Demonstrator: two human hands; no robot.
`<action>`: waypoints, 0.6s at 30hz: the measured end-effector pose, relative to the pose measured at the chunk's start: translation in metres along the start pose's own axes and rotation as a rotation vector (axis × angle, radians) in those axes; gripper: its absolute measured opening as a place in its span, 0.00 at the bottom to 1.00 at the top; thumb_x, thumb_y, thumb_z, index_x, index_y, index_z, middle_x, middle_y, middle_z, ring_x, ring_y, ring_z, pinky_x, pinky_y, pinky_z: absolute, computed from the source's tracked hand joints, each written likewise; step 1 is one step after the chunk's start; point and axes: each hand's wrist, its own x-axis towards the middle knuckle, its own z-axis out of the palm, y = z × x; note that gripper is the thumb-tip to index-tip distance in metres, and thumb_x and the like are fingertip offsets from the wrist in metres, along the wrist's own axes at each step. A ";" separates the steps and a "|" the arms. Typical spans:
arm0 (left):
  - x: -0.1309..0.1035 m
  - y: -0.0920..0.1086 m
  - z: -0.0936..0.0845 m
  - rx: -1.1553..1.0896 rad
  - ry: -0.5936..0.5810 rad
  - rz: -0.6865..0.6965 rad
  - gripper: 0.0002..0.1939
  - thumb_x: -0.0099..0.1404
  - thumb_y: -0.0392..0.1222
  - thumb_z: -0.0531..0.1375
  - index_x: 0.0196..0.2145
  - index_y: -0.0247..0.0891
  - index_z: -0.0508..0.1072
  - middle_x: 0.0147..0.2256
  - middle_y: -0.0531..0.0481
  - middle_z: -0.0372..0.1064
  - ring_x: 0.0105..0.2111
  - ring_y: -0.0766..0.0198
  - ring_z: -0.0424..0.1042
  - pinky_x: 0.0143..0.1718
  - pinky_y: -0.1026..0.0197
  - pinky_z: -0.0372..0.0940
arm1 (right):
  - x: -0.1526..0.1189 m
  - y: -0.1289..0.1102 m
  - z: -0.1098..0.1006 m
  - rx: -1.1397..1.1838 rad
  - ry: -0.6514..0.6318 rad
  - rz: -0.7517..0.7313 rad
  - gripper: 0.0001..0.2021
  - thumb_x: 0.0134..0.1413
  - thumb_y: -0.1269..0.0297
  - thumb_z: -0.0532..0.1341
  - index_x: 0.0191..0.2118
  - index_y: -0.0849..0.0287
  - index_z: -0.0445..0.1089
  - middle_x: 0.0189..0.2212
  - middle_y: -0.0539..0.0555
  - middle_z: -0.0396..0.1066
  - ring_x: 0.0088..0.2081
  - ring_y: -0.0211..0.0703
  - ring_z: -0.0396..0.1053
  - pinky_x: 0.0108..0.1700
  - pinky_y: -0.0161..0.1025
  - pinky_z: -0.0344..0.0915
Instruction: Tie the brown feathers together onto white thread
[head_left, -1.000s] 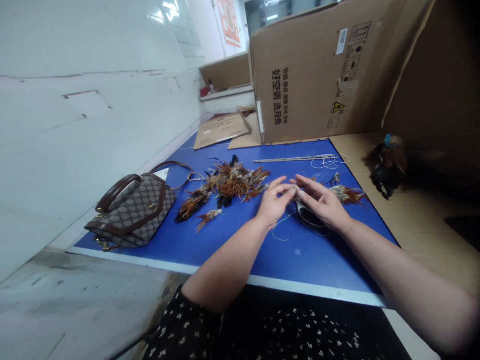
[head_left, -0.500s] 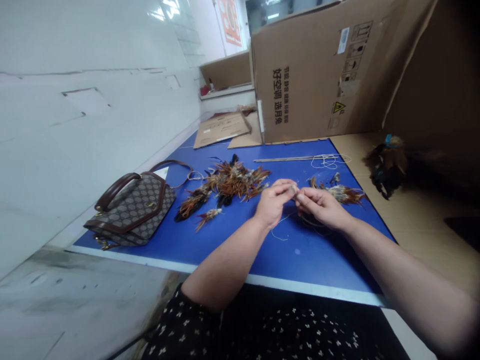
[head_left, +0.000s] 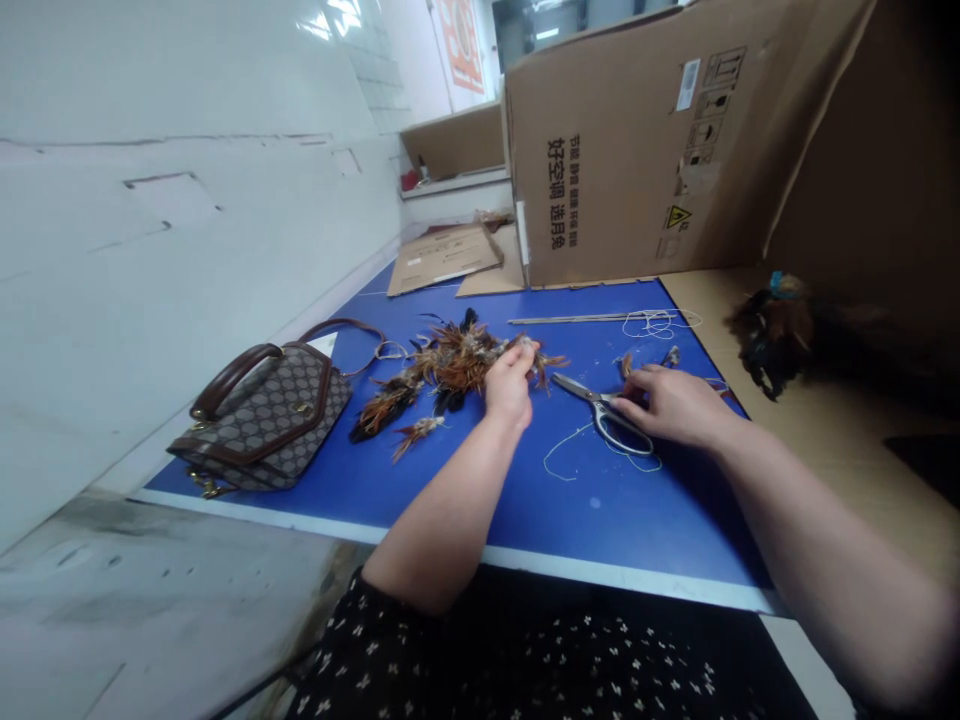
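Note:
My left hand (head_left: 510,388) is closed, thumb against fingers, at the right edge of the brown and black feather pile (head_left: 457,360). A small feather bunch (head_left: 551,368) is pinched in it, its brown tips spreading to the right. My right hand (head_left: 671,402) reaches over the small group of feathers at the right, hiding most of it; its thumb and forefinger are apart. Beside that thumb lies a pair of metal scissors (head_left: 600,408), blades pointing to the upper left. A thin pale thread (head_left: 559,470) curls on the blue table (head_left: 525,500) below the scissors.
A patterned handbag (head_left: 270,425) stands at the left, and a loose feather tuft (head_left: 416,432) lies near it. Thin sticks (head_left: 570,319) and tangled white thread (head_left: 652,323) lie at the back. A large cardboard box (head_left: 615,160) rises behind; a dark feather bundle (head_left: 776,325) sits right.
My hands have parted from their pinch together. The left moved left to the pile with a feather bunch; the right moved right over the small feather group. The scissors now show fully.

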 end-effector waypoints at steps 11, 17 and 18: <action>-0.006 -0.009 0.001 0.072 -0.047 0.003 0.18 0.52 0.51 0.76 0.36 0.38 0.83 0.44 0.43 0.81 0.52 0.54 0.75 0.56 0.53 0.64 | 0.000 -0.016 0.007 -0.191 -0.176 0.012 0.23 0.59 0.42 0.59 0.34 0.58 0.77 0.33 0.63 0.80 0.33 0.53 0.76 0.32 0.41 0.58; -0.006 -0.010 0.000 0.087 -0.046 0.031 0.18 0.53 0.52 0.75 0.36 0.38 0.83 0.43 0.43 0.81 0.52 0.54 0.75 0.56 0.52 0.65 | 0.005 -0.006 0.006 -0.112 -0.081 0.087 0.21 0.58 0.43 0.59 0.33 0.56 0.76 0.32 0.59 0.80 0.33 0.50 0.75 0.30 0.40 0.54; -0.005 -0.011 0.000 0.094 -0.047 0.035 0.18 0.53 0.52 0.75 0.37 0.38 0.83 0.43 0.44 0.81 0.52 0.54 0.75 0.56 0.52 0.65 | 0.006 -0.003 0.005 -0.097 -0.056 0.108 0.20 0.58 0.43 0.59 0.33 0.56 0.76 0.33 0.59 0.80 0.33 0.49 0.75 0.30 0.39 0.54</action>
